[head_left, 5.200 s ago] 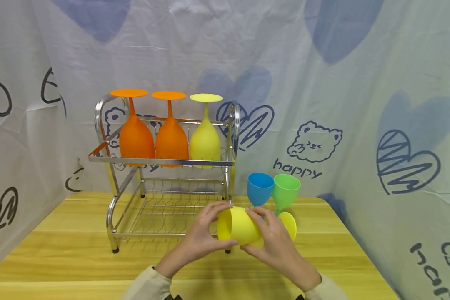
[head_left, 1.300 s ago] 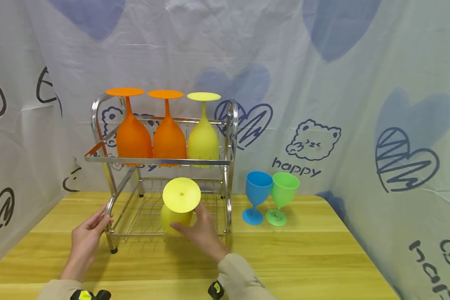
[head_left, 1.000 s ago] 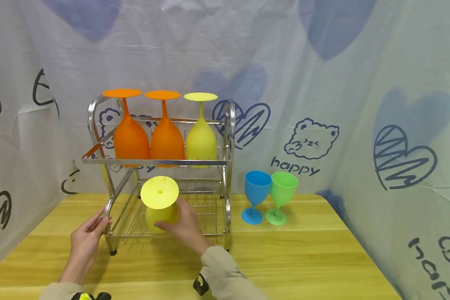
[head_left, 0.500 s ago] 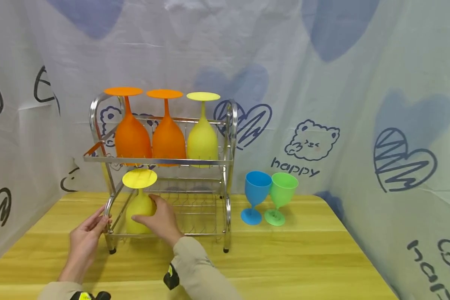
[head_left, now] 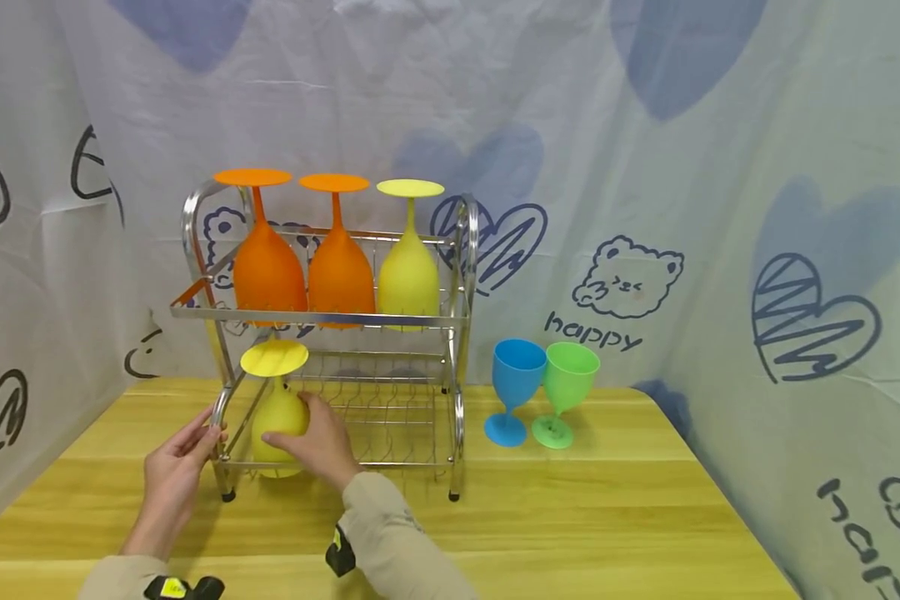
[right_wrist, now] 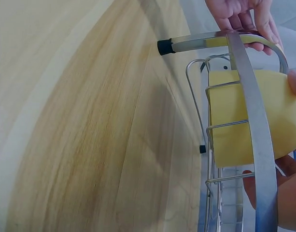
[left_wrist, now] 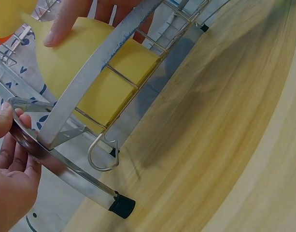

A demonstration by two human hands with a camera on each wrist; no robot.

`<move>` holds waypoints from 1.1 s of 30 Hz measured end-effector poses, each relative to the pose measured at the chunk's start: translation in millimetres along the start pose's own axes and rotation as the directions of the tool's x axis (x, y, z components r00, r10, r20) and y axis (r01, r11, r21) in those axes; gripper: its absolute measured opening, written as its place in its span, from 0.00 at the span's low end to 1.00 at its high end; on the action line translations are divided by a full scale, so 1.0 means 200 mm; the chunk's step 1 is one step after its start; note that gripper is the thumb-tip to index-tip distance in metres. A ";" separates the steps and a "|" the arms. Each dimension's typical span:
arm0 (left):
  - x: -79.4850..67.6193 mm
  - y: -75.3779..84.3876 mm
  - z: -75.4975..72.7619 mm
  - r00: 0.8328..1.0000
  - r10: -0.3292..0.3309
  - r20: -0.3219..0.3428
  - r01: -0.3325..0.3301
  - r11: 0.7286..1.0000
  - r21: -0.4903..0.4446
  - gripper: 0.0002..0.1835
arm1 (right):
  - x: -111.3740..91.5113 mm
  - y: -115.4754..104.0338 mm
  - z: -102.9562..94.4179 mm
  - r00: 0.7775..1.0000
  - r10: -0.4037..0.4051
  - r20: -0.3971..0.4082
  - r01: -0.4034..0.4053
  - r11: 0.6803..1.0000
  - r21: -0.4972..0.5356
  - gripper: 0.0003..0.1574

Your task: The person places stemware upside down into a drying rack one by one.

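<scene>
My right hand [head_left: 317, 442] grips the bowl of a yellow goblet [head_left: 279, 421], which stands upside down at the left end of the lower tier of a metal dish rack [head_left: 322, 319]. Its foot points up, below the upper tier. In the right wrist view the goblet's rim sits on the rack wires behind the front bar. My left hand [head_left: 174, 475] holds the rack's left front leg, thumb and fingers around the tube; the left wrist view shows that leg [left_wrist: 75, 175] with its black foot cap.
Two orange goblets [head_left: 270, 271] [head_left: 341, 279] and a yellow one [head_left: 408, 275] stand upside down on the upper tier. A blue goblet [head_left: 519, 375] and a green goblet [head_left: 570, 375] stand upright on the wooden table [head_left: 607, 517] right of the rack. Printed cloth [head_left: 645, 167] hangs behind.
The right hand has moved the yellow goblet from in front of the chest into the rack, then left along the lower tier and upright onto its rim. The left hand has moved onto the rack leg.
</scene>
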State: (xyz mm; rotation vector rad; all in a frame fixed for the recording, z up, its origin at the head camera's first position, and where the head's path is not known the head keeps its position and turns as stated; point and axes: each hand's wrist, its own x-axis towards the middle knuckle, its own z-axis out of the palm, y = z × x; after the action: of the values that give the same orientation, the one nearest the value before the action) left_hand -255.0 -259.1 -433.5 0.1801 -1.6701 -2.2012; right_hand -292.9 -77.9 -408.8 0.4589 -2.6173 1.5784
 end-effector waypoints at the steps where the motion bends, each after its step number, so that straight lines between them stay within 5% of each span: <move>1: 0.00 0.00 0.00 1.000 -0.007 -0.007 0.007 1.000 0.002 0.21 | 0.00 0.00 0.00 1.000 0.005 0.003 -0.005 1.000 0.001 0.45; 15: 0.02 -0.05 -0.02 0.998 0.068 0.004 -0.068 0.995 0.071 0.19 | -0.02 -0.02 -0.14 0.999 0.034 0.032 -0.037 0.994 0.107 0.50; 25: -0.01 0.04 0.00 0.999 0.001 -0.034 0.007 0.970 0.242 0.25 | -0.18 -0.05 -0.42 0.993 -0.114 0.035 0.110 0.989 0.104 0.32; 33: -0.01 0.06 0.00 1.000 -0.002 -0.029 0.012 0.944 0.331 0.26 | -0.32 -0.02 -0.67 0.964 -0.263 0.021 0.262 0.963 0.059 0.25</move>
State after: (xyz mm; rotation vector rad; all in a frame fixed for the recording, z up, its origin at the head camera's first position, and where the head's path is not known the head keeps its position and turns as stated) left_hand -250.1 -260.5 -423.0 0.3029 -2.0168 -1.8966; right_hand -246.1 51.4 -354.3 0.8016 -2.4130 1.5706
